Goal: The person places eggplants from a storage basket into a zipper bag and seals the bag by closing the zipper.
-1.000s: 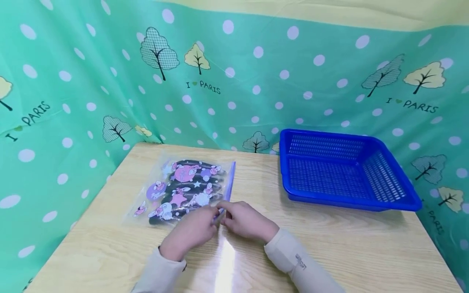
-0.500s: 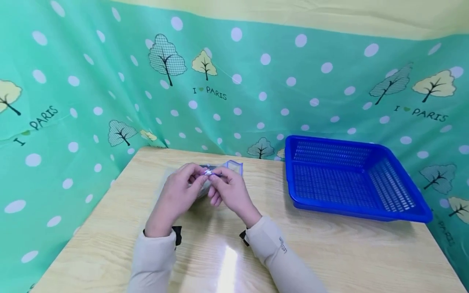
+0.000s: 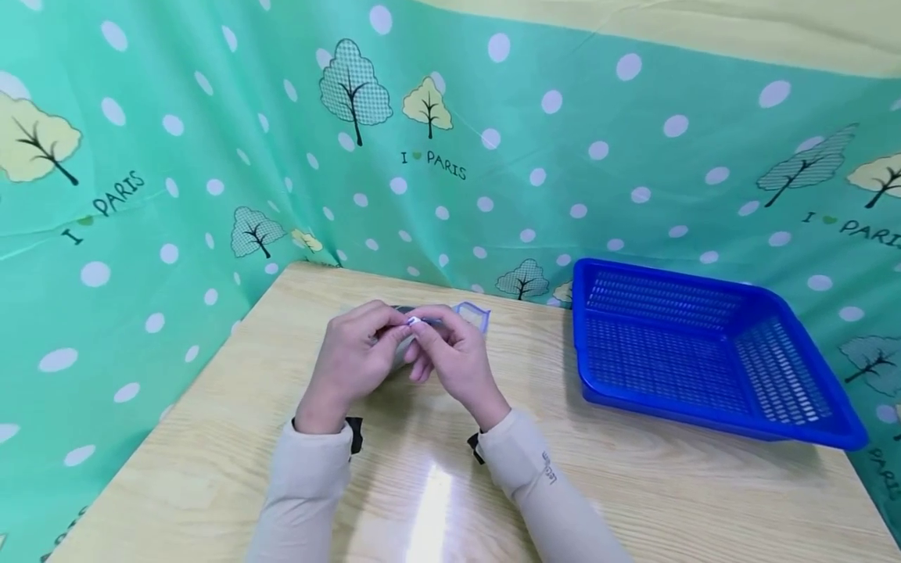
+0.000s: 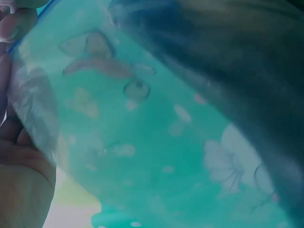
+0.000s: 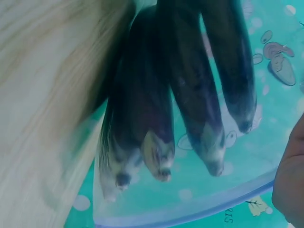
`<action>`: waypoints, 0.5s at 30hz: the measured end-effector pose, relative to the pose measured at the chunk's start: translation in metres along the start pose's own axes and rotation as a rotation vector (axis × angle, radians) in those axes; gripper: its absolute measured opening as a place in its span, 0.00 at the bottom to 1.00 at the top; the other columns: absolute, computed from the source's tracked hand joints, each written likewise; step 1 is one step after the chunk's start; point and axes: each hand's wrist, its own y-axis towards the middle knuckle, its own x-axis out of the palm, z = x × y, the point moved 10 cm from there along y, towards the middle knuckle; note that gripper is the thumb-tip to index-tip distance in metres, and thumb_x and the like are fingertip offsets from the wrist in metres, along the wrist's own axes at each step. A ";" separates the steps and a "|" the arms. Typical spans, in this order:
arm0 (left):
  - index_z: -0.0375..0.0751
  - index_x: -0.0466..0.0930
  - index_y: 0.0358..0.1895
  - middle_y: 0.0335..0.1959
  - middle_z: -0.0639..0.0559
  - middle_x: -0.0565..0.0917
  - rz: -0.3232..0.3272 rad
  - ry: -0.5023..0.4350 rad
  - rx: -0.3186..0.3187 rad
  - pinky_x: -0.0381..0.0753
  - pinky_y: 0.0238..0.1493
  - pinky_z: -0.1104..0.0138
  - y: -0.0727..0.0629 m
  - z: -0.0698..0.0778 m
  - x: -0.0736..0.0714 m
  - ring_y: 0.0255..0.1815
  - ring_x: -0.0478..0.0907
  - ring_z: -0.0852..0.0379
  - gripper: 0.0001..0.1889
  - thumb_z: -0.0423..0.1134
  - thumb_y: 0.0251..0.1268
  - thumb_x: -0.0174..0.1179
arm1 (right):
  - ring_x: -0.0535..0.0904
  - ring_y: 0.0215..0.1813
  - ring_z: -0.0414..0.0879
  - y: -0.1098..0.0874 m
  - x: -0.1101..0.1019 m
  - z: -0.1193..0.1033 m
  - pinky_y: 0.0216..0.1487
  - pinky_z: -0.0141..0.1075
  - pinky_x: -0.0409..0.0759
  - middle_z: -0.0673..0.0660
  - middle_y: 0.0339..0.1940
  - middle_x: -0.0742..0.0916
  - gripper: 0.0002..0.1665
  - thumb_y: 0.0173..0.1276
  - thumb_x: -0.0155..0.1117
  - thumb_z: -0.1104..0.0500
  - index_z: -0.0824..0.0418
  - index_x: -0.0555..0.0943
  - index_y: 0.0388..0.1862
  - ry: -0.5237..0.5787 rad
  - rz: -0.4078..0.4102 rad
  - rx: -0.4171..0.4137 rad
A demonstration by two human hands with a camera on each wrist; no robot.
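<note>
In the head view my left hand point(image 3: 352, 356) and right hand point(image 3: 464, 363) meet over the back left of the table. Thumbs and fingers of both pinch the purple zip edge of a clear printed zip bag point(image 3: 473, 314). A small white piece shows between the fingertips. The hands hide most of the bag there. Through the plastic in the right wrist view, several long dark eggplants point(image 5: 190, 90) hang with their pale stem ends toward the zip edge point(image 5: 199, 209). Cartoon prints on the film point(image 4: 102, 66) fill much of the left wrist view.
A blue perforated plastic basket point(image 3: 676, 367) stands on the right side of the wooden table point(image 3: 507, 461). A green dotted cloth point(image 3: 486, 156) hangs close behind and to the left of the table.
The bag lay flat a second ago with both hands at its near zip corner. It has since been lifted, and the hands have moved back along the zip. The head view has shifted slightly.
</note>
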 end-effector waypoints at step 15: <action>0.34 0.84 0.26 0.24 0.49 0.84 0.149 -0.031 0.029 0.71 0.26 0.72 0.000 -0.001 -0.007 0.22 0.74 0.58 0.07 0.20 0.54 0.70 | 0.80 0.14 0.53 -0.001 -0.016 0.013 0.14 0.52 0.78 0.68 0.20 0.83 0.07 0.79 0.53 0.66 0.70 0.75 0.48 -0.056 0.016 0.022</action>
